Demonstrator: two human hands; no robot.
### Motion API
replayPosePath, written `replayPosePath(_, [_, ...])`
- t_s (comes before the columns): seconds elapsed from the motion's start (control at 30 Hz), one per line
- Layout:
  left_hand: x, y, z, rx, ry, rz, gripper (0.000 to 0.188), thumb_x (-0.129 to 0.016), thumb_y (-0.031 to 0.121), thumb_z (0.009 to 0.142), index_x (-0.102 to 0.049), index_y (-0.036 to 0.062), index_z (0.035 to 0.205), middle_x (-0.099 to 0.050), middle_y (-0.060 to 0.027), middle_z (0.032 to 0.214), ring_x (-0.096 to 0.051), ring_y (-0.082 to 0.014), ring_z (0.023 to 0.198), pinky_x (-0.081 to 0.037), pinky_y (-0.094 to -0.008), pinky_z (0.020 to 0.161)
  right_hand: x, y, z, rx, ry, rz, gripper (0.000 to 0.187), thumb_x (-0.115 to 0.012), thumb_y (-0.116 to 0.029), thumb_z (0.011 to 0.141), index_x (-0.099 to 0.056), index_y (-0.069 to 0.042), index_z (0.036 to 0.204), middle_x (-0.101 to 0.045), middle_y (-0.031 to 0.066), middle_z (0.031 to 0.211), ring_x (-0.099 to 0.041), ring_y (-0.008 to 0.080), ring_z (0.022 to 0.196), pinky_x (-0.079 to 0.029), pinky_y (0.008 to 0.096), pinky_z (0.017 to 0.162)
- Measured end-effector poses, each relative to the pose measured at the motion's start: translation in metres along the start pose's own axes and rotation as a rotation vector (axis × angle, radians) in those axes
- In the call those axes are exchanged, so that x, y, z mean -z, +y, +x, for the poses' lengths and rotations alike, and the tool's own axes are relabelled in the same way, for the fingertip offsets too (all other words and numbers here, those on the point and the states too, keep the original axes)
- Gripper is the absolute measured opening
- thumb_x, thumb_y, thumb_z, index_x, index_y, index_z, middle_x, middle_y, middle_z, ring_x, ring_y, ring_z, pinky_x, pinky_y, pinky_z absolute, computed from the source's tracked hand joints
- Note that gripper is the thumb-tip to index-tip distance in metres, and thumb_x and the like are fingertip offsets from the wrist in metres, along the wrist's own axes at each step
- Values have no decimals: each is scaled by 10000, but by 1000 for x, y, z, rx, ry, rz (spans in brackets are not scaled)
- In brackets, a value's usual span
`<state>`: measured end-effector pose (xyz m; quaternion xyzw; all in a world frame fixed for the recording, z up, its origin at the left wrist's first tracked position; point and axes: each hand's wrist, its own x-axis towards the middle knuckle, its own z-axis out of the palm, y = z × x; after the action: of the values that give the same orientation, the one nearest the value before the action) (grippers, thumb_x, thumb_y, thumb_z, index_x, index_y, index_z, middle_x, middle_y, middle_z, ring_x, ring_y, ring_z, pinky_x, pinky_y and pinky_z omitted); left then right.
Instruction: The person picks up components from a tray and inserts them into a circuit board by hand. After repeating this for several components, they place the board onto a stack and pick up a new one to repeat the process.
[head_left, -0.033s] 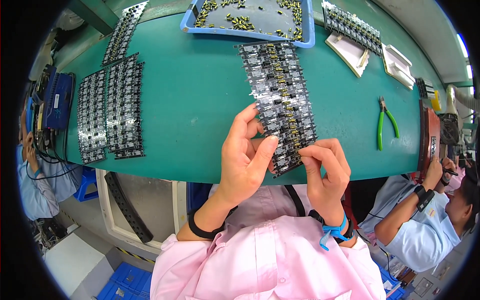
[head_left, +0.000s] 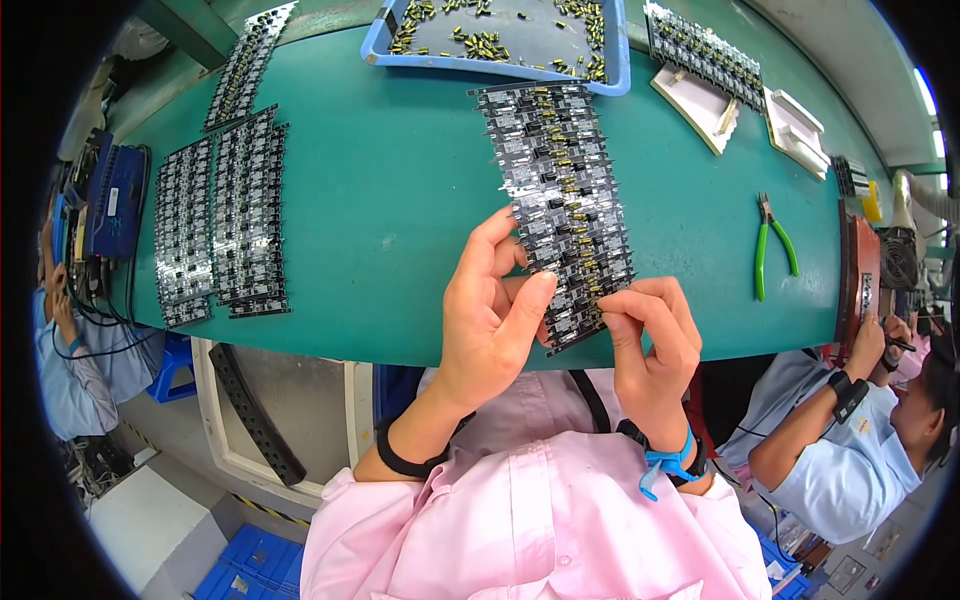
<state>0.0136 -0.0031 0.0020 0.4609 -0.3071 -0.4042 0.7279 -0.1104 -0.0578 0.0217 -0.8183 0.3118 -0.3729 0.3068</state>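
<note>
A long black circuit board panel (head_left: pixel 555 170), with rows of small yellow and black components along it, slants up from the table's near edge toward the blue tray. Its lower left edge is gripped by my left hand (head_left: pixel 490 310), thumb on top and fingers curled behind. My right hand (head_left: pixel 655 335) is closed in a pinch, thumb and forefinger together over the panel's lower right edge. Whatever sits between those fingertips is too small and covered to make out.
Beyond the panel stands a blue tray (head_left: pixel 500 72) of small yellow-black components. More circuit board panels (head_left: pixel 250 210) lie at left. Green-handled cutters (head_left: pixel 765 250) and white fixtures (head_left: pixel 695 108) rest at right. People work on both sides, one (head_left: pixel 840 430) near at right.
</note>
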Motion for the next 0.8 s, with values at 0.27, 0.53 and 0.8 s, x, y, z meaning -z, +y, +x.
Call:
replayPosePath(0.27, [0,1,0,-4,-6,-4,444,-472,36,773,-252,-25,1153,-501,-104,895,-480,-56,544,-381,-168,401,0,-2,0,-7,-12,-7,72,-551,54,674,-539,15,733,-468,71,682,-434,121,565,-330,199,453])
replayPosePath(0.53, [0,0,-1,-2,-10,-6,436,-466,36,777,-254,-22,1153,-500,-101,902,-481,-53,546,-378,-164,404,0,-2,1,37,-34,-41,89,-546,72,662,-538,17,732,-464,82,680,-446,146,570,-345,218,463])
replayPosePath(0.8, [-1,1,0,2,4,-16,432,-463,37,781,-251,-22,1153,-501,-99,909,-485,-51,566,-378,-160,413,2,-3,3,84,-62,-66,97,-538,77,664,-530,16,739,-460,90,684,-447,168,566,-348,229,464])
